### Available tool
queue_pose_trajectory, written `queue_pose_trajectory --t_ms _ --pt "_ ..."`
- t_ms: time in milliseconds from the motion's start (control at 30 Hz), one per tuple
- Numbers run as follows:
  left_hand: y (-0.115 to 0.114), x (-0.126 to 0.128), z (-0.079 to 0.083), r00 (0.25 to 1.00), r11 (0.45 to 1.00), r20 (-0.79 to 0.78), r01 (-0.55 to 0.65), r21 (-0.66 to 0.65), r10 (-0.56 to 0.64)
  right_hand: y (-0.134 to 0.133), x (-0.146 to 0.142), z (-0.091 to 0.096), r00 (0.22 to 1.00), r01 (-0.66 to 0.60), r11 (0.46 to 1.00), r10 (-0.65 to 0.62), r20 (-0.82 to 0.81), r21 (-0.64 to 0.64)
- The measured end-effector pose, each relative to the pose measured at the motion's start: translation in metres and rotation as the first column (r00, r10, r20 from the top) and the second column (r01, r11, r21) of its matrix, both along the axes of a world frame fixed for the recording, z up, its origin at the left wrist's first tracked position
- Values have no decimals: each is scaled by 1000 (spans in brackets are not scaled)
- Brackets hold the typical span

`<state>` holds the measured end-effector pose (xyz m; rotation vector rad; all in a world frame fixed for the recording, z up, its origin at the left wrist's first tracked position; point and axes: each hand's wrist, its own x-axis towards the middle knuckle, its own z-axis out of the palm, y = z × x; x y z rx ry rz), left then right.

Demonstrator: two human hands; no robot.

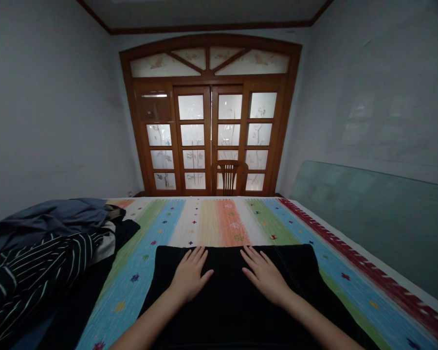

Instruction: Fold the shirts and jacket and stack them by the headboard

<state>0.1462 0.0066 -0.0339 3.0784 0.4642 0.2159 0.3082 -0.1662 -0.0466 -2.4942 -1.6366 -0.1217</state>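
Note:
A black garment (pixel 224 296) lies spread out on the striped bedspread (pixel 190 218), its far edge running straight across in front of me. Its kind I cannot make out. My left hand (pixel 191 273) rests flat on the garment left of its middle, fingers stretched toward the far edge and thumb pointing inward. On the other side of the middle, my right hand (pixel 264 272) lies flat in the same way, fingertips close to that edge. Neither hand grips anything.
To the left sits a heap of clothes, with a grey-blue garment (pixel 58 221) above a black-and-white striped one (pixel 40 272). A pale green headboard (pixel 365 214) borders the right side. Beyond the bed stand a wooden chair (pixel 229 167) and wood-framed glass doors (pixel 209 136).

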Motion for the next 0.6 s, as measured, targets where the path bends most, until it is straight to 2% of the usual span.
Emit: queue_pose_trajectory --t_ms 167,267,400,600 --pt "42 -31 -6 988 986 53 -146 82 142 -37 46 -12 971 124 990 -136 196 69" --pt "57 -51 -16 973 974 79 -221 45 217 -59 67 -20 935 206 967 -241 262 153" --pt "62 -66 -22 963 967 91 -248 -63 253 -82 88 -32 933 259 946 -297 204 194" --pt "63 -66 -12 955 952 -15 -295 -86 295 -94 104 -43 957 203 942 -249 147 268"
